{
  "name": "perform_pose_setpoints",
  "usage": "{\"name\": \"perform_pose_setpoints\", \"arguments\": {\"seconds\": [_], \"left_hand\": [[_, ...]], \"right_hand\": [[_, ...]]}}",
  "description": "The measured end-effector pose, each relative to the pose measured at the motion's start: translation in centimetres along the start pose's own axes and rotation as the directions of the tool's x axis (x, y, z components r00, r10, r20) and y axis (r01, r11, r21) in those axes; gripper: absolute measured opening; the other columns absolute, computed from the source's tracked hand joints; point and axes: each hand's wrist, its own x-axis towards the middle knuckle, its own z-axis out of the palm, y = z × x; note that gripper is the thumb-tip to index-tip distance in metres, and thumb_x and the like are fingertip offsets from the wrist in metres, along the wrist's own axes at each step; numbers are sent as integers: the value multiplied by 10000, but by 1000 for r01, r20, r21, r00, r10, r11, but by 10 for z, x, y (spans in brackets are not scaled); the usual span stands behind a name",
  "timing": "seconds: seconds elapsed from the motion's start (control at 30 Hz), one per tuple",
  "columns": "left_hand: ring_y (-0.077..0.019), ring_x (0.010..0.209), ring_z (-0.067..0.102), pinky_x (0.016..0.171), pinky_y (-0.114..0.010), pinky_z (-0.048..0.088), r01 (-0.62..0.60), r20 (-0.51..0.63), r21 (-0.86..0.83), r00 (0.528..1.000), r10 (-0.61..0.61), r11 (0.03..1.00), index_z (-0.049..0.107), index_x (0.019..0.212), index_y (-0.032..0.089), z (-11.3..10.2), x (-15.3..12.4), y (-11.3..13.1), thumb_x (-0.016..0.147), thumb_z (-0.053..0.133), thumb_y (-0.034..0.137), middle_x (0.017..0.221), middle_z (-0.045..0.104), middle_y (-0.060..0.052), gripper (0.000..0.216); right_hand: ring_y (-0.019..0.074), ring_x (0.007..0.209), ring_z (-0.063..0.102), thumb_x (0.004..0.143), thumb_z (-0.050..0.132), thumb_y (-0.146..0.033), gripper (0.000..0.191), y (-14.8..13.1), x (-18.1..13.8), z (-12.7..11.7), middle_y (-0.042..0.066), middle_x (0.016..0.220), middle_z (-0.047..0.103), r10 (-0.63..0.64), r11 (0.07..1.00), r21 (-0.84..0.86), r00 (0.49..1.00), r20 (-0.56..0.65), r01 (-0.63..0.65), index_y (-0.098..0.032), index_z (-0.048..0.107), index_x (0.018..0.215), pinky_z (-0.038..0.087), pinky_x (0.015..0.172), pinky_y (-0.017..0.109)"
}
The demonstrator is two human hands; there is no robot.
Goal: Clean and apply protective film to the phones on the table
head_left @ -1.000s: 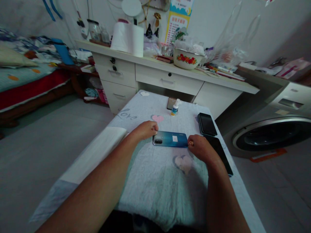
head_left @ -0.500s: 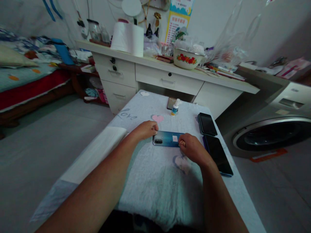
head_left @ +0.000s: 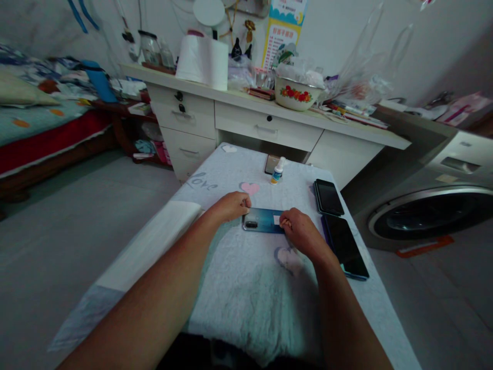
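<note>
Your L hand (head_left: pixel 234 205): fingers curled in, little gap, holding blue phone (head_left: pixel 264 221) at far corner of camera end; phone lies back-up on cloth-covered table (head_left: pixel 239 293) in front of you; your R hand (head_left: pixel 302 231) over other end, fingers bunched tight by white label (head_left: pixel 276 220), can't tell if pinching anything; btl (head_left: pixel 277 172) beyond, 2 dark-screened devices (head_left: pixel 347 247) to R

Tablecloth (head_left: pixel 246 293): "love" in grey script (head_left: pixel 201 182), beyond the blue phone (head_left: pixel 259 221) and to its left.
Wall poster (head_left: pixel 283 37): reddish Chinese heading above smaller lines, well beyond the phone; characters too blurred to read surely.
Sticker (head_left: pixel 276 220): white, on the phone's back, print illegible.
Bottle label (head_left: pixel 276 177): beyond the phone, too small to read.
</note>
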Motion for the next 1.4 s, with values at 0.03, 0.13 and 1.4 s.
{"name": "perform_pose_setpoints", "arguments": {"seconds": [0.03,0.13,1.4], "left_hand": [[-122,617,555,576,-226,376,0,2,2,1000,-1,1000,648,806,148,0,0,0,697,587,145,657,604,9,125],[-124,617,558,581,-229,379,1,5,5,1000,-1,1000,648,807,148,0,0,-1,695,583,137,652,608,8,130],[-120,595,547,560,-226,366,-1,0,-3,1000,1,1000,632,784,153,0,-1,1,686,579,148,630,589,17,111]], "right_hand": [[131,777,524,858,481,-112,193,3,0,-1,63,874,602,22,1000,-12,1000,-4,-22,-147,671,864,324,694,220],[135,773,526,850,487,-107,194,12,1,-3,71,879,611,83,996,-44,996,-13,-83,-146,677,862,323,690,225],[142,781,557,837,489,-130,195,27,3,-6,79,877,646,212,974,-60,974,-80,-217,-146,683,857,335,701,233]]}}
